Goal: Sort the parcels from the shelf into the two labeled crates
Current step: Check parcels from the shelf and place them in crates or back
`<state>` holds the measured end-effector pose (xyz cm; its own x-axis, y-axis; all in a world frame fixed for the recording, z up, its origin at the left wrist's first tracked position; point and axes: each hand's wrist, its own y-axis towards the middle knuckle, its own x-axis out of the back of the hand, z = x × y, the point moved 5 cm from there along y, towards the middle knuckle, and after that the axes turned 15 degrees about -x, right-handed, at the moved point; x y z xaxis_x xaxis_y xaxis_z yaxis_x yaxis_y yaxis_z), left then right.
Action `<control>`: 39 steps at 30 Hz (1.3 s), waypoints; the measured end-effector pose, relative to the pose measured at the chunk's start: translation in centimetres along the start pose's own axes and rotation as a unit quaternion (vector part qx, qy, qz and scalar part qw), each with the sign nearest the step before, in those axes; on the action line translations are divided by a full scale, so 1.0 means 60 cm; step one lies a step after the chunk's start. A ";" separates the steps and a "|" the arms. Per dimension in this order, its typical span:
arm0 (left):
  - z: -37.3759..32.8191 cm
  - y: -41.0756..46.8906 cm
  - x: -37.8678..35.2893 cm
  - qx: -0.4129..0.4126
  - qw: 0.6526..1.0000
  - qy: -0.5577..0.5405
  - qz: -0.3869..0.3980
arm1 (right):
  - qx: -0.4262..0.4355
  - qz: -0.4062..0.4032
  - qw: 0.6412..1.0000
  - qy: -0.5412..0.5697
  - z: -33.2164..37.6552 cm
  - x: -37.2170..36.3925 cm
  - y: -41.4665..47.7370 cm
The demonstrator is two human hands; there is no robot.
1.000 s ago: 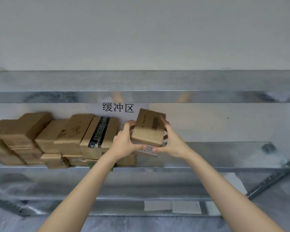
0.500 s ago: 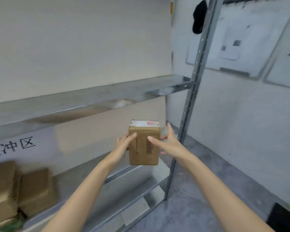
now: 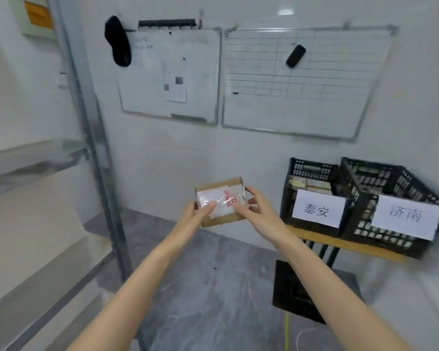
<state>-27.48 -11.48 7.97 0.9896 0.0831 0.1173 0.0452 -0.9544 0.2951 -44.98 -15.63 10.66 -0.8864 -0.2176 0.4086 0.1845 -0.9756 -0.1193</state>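
The small brown cardboard parcel [image 3: 221, 201] was held in mid-air between both hands, in front of the white tiled wall and to the left of the crates. The left hand [image 3: 197, 213] and right hand [image 3: 254, 208] were each clamped on an opposite end of the parcel, thumbs lying across its upper face. That face carried a white shipping label with red print [image 3: 222, 202] and was tilted toward the camera, in my judgement so that the destination could be read before a crate was chosen; the print itself was too blurred to make out.

Two black perforated plastic crates stood side by side, touching, on a wooden-topped table [image 3: 322, 239]. The nearer crate [image 3: 312, 196] bore a white paper sign reading 泰安 and already held several parcels; the farther crate [image 3: 395, 206] bore a sign reading 济南, its contents not visible.

Compared with half a second earlier, the view had swung right from the grey metal shelf upright [image 3: 91, 138] to the crates, and the parcel had been turned from its upright position, barcode side showing, to label face uppermost. A second earlier it was only being lifted from the shelf stack.
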 end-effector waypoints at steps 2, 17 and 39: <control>0.003 0.052 -0.075 -0.014 1.000 -0.015 0.015 | 0.009 -0.027 1.000 0.010 -0.024 0.080 0.019; 0.063 0.368 -0.479 -0.156 0.980 0.054 0.110 | 0.031 -0.196 0.980 0.000 -0.185 0.475 0.200; 0.209 0.913 -0.678 -0.235 0.941 0.126 0.210 | -0.017 -0.263 0.955 -0.136 -0.241 0.676 0.730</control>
<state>-63.56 -70.76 7.51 0.8406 -0.1515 0.5201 -0.4662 -0.6912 0.5522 -78.98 -66.75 8.93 -0.7091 0.2977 0.6391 -0.2735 -0.9517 0.1398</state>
